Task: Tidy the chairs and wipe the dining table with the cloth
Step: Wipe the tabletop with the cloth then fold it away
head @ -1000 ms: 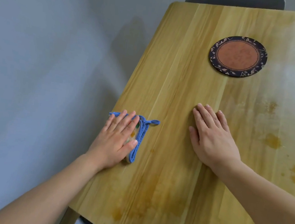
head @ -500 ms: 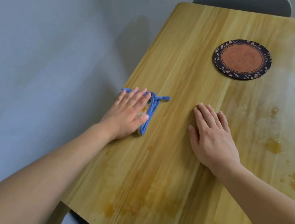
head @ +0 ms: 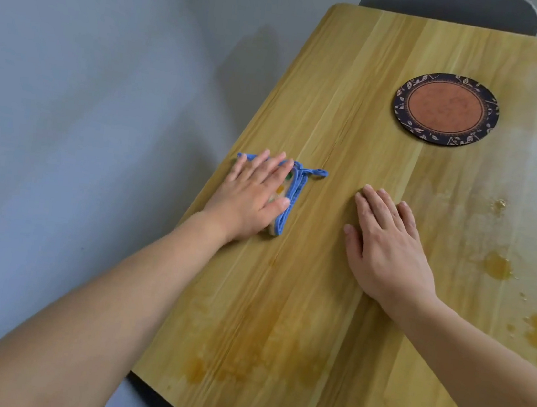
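A folded cloth with blue edging (head: pixel 296 189) lies near the left edge of the wooden dining table (head: pixel 343 77). My left hand (head: pixel 254 198) presses flat on the cloth with straight fingers, covering most of it. Flat on the bare wood to the right of the cloth rests my right hand (head: pixel 386 248), fingers together and holding nothing. Orange-brown stains mark the wood near the front edge (head: pixel 259 347) and at the right (head: pixel 498 265). The top of a grey chair back (head: pixel 450 6) shows beyond the table's far edge.
A round coaster (head: pixel 446 108) with a dark leafy rim and an orange centre lies at the far middle of the table. Grey floor (head: pixel 87 96) stretches to the left of the table. A dark shape, partly hidden, sits under the table's near-left corner (head: pixel 148 398).
My left hand has slid the cloth away from me along the table's left edge. My right hand has stayed flat in the same place.
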`<state>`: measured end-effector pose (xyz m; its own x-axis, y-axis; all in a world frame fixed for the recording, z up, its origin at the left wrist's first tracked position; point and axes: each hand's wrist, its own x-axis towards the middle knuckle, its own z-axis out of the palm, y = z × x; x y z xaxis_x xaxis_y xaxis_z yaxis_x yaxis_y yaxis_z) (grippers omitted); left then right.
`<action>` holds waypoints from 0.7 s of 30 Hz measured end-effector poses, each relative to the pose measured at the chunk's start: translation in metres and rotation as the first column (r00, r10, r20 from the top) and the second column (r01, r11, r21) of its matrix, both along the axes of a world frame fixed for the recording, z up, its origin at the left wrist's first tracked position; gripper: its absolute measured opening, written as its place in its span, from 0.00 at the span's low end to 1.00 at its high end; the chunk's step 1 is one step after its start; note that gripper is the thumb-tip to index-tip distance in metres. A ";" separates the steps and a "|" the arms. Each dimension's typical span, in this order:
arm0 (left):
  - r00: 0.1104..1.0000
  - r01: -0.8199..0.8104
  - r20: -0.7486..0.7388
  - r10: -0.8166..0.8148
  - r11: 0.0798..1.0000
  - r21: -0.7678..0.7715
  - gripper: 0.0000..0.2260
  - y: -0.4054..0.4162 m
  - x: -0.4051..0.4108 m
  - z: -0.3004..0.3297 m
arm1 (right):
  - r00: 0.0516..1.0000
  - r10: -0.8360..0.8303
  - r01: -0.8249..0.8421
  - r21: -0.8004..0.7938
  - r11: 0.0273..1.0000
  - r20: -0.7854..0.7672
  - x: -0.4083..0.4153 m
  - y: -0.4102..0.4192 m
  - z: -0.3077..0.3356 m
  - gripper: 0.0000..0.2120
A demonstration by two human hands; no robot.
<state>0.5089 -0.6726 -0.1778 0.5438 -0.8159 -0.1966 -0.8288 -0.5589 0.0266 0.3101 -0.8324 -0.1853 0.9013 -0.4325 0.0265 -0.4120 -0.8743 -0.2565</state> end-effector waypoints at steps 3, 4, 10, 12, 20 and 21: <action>1.000 0.001 -0.001 -0.001 1.000 0.004 0.31 0.014 -0.018 -0.003 | 1.000 0.005 -0.005 -0.004 1.000 -0.009 -0.001 0.000 -0.001 0.29; 1.000 0.018 0.010 -0.018 1.000 -0.006 0.31 0.024 -0.029 -0.002 | 1.000 0.003 -0.003 -0.002 1.000 -0.009 -0.001 0.001 0.000 0.29; 0.994 0.105 -0.001 -0.105 0.993 -0.047 0.29 0.061 -0.074 -0.002 | 1.000 0.001 -0.001 0.003 1.000 -0.001 0.000 0.001 0.002 0.29; 0.994 0.108 -0.005 -0.108 0.994 -0.037 0.30 0.047 -0.065 0.001 | 1.000 -0.003 0.003 0.002 1.000 -0.002 0.001 0.001 0.002 0.28; 0.999 0.037 0.012 -0.037 0.999 0.003 0.32 -0.015 -0.048 0.000 | 1.000 -0.008 0.008 -0.014 1.000 0.016 0.000 -0.001 -0.001 0.28; 0.999 0.044 0.010 -0.044 0.999 -0.005 0.32 -0.009 -0.055 0.000 | 1.000 -0.008 0.008 -0.013 1.000 0.014 -0.001 -0.001 -0.002 0.28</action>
